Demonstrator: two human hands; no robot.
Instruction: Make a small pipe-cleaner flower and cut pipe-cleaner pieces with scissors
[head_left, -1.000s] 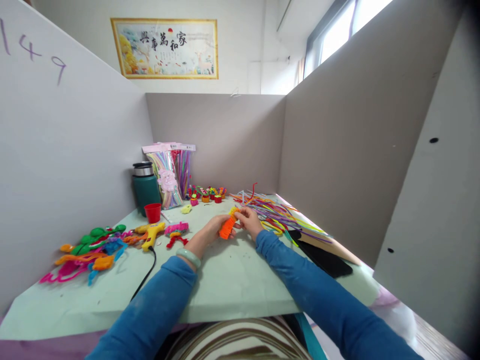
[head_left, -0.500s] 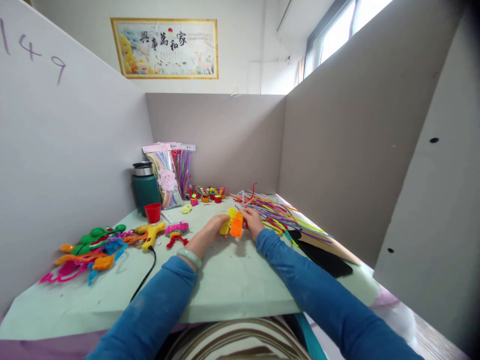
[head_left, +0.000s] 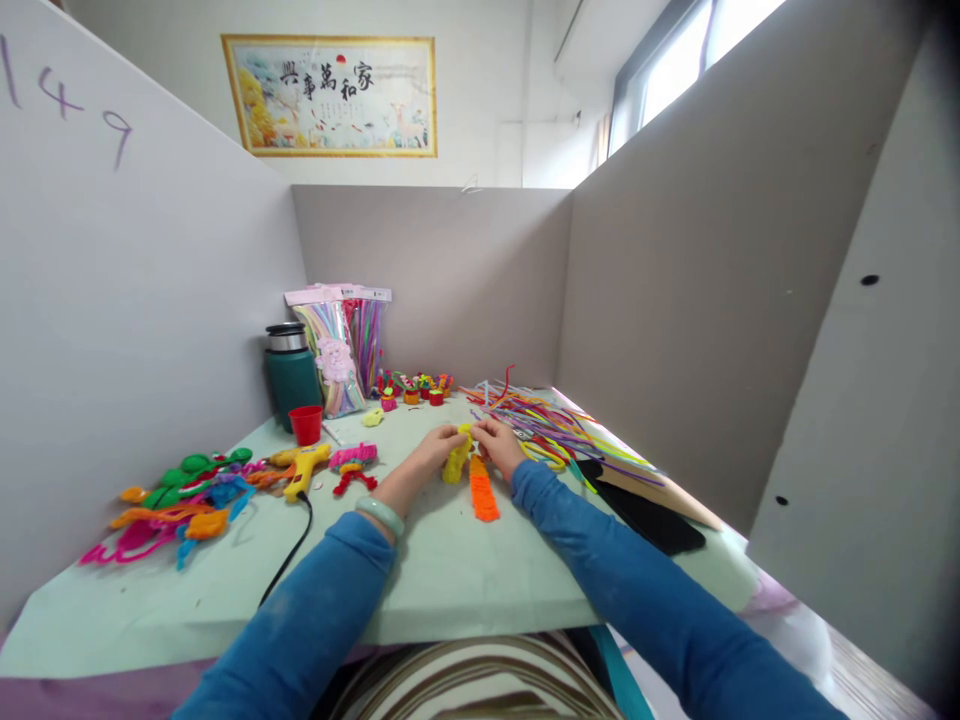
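Note:
Between my two hands hangs a yellow strip of bent pipe cleaner [head_left: 455,464]. My left hand [head_left: 437,448] pinches its upper left edge, and my right hand [head_left: 499,443] has its fingertips closed at the top right of it. An orange strip of bent pipe cleaner [head_left: 483,490] lies on the table just below my right hand, apart from the fingers. Scissors with yellow handles [head_left: 551,455] rest to the right of my right hand.
On the left lie a yellow glue gun [head_left: 304,470], a red cup [head_left: 306,426], a green flask [head_left: 292,380] and twisted pipe-cleaner pieces [head_left: 180,500]. Loose pipe cleaners [head_left: 570,425] and a black sheet [head_left: 645,512] lie right. Small potted figures [head_left: 412,390] stand behind.
The orange strip has left my hands and now lies on the table, nearer to me. The yellow strip has turned more upright, with both hands at its top.

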